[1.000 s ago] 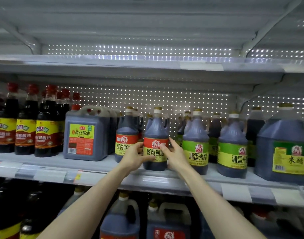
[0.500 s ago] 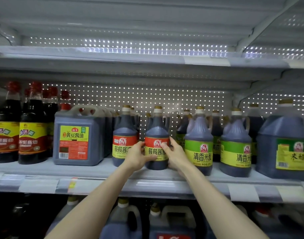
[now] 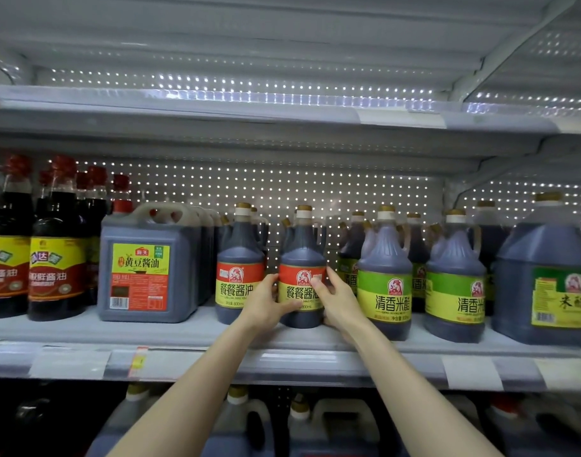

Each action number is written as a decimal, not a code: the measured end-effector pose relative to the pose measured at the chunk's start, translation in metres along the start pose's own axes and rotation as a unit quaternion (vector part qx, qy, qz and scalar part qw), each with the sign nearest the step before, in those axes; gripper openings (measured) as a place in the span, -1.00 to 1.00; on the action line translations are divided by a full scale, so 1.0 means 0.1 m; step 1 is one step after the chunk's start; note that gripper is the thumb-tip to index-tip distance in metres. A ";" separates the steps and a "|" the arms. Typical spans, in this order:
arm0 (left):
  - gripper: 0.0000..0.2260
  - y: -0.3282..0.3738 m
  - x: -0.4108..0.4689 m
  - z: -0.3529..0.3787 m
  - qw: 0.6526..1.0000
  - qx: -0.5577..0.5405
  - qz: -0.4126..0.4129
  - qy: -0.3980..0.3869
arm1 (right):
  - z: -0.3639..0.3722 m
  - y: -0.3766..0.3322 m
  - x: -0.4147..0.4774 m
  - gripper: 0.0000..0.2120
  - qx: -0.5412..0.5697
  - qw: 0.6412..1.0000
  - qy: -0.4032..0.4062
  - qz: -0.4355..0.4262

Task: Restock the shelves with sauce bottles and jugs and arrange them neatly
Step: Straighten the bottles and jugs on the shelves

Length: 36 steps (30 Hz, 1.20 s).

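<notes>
the left hand (image 3: 266,303) curls round the left flank of a red-label bottle (image 3: 302,258), thumb laid across the label; the right hand (image 3: 340,300) wraps the right flank, fingers over the label's edge. the red-label bottle stands upright on the shelf (image 3: 183,331), near its front lip, just right of a twin bottle (image 3: 239,258) and left of the green-label bottles (image 3: 384,268).

it looks full of dark sauce, so it likely handles as heavy for its size. the body seems rigid, with a glossy label that could slip. the wide lower body, where both hands sit, looks the surest hold. what seems to be a loop handle by the neck is the other option. the step in hand appears to be squaring it with its row, label forward.

further left stand a square jug (image 3: 147,265) and red-capped bottles (image 3: 56,252). a large jug (image 3: 543,275) stands at far right, and more jugs (image 3: 239,420) sit on the level below.
</notes>
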<state>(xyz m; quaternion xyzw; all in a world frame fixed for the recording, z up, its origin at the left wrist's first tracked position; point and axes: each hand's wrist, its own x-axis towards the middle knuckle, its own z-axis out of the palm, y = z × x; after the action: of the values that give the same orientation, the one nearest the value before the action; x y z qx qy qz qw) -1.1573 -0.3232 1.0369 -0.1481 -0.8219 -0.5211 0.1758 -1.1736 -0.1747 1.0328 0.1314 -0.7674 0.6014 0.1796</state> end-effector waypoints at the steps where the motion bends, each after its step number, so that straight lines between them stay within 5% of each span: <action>1: -0.41 0.00 0.01 -0.01 1.000 0.000 -0.001 -0.002 | 0.00 -0.02 -0.01 -0.77 0.005 1.000 0.002 -0.002; 6: -0.44 -0.01 0.03 0.00 1.000 -0.016 -0.001 -0.011 | -0.02 -0.05 -0.05 -0.62 -0.005 1.000 0.014 -0.014; 36: -0.46 -0.07 0.09 0.04 0.999 0.016 0.025 0.023 | -0.01 0.04 0.06 -0.62 0.000 1.000 0.009 0.000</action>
<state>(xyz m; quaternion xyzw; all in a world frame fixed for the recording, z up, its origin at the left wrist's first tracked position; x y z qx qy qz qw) -1.1691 -0.3218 1.0332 -0.1537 -0.8219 -0.5068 0.2097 -1.1802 -0.1728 1.0321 0.1257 -0.7654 0.6030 0.1866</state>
